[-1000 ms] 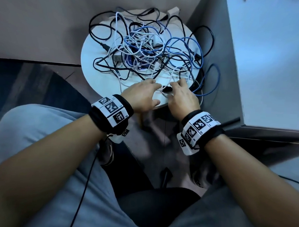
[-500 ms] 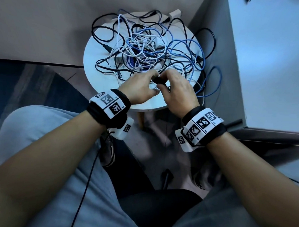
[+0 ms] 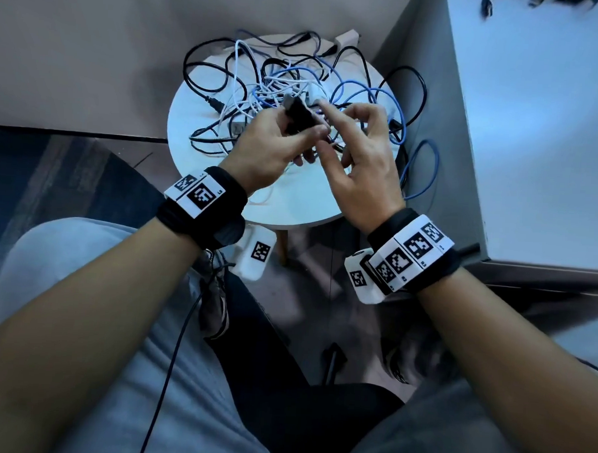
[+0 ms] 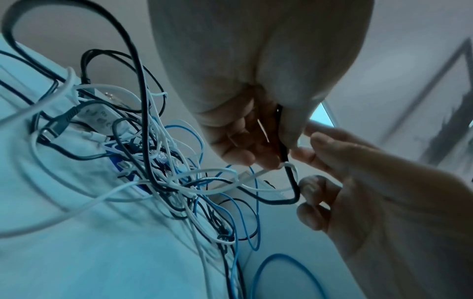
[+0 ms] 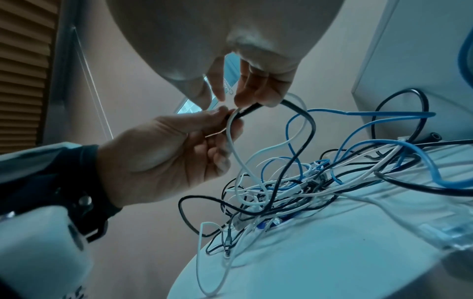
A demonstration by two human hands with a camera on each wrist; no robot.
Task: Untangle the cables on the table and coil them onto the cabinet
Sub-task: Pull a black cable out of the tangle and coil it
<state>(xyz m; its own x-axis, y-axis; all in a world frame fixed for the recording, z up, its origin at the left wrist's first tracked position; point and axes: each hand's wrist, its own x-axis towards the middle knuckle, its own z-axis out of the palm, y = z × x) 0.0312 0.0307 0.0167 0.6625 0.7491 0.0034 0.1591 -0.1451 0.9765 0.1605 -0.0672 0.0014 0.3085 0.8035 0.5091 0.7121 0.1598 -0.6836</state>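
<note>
At the left of the head view, a dark striped rug covers the floor beside the round white table. A tangle of cables in black, white and blue lies heaped on the tabletop, with loops hanging over its far and right edges. Above the near part of the heap, the left hand holds a black plug with its fingers and thumb curled around it; the black cable runs from it down into the pile. Just beside it, the right hand pinches that same black cable between thumb and fingertips close to the plug, the other fingers spread loosely. A white cable loops over the black one at the point where the two hands meet. Further right stands the white cabinet, close against the table, with a few dark cable ends lying at its far edge.
</note>
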